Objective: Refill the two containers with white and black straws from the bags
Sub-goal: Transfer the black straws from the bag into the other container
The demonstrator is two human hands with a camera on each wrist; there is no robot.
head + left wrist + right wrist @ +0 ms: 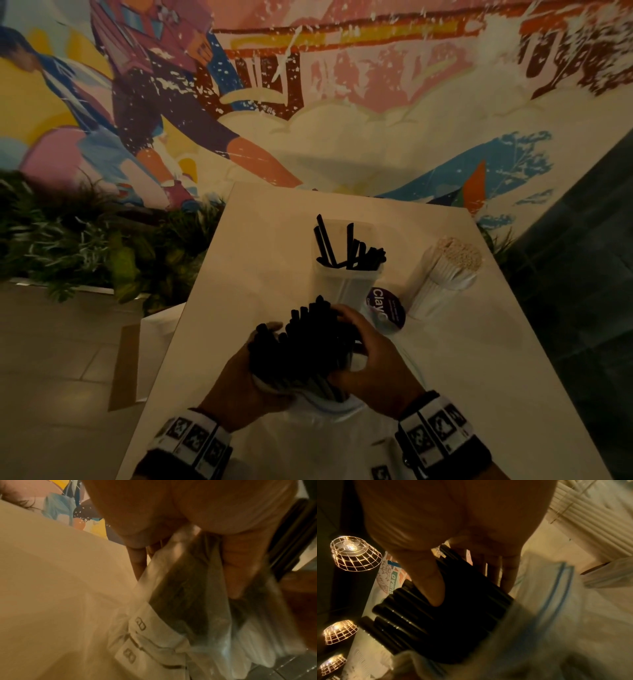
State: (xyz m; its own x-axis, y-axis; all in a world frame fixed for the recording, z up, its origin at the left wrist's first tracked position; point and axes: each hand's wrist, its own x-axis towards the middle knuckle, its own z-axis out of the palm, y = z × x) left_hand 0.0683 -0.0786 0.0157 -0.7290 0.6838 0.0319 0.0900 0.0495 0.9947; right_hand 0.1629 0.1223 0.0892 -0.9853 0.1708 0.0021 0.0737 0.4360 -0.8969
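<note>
Setting is judged to be a café or restaurant interior. A large painted mural (308,85) is seen covering the wall behind a pale table (267,240); foliage (85,240) is planted along the mural's base. Wire-cage pendant lamps (355,553) are hung overhead. Bulk drinking straws are stocked in a clear container (346,274) on the table

On the round purple lid (386,310) beside my right hand I read "Clay" in white; the letters after it and the small print are illegible. The wall mural (390,574) shows the partial word "CUBAO". Marks on the plastic bag (137,642) are unreadable.
</note>
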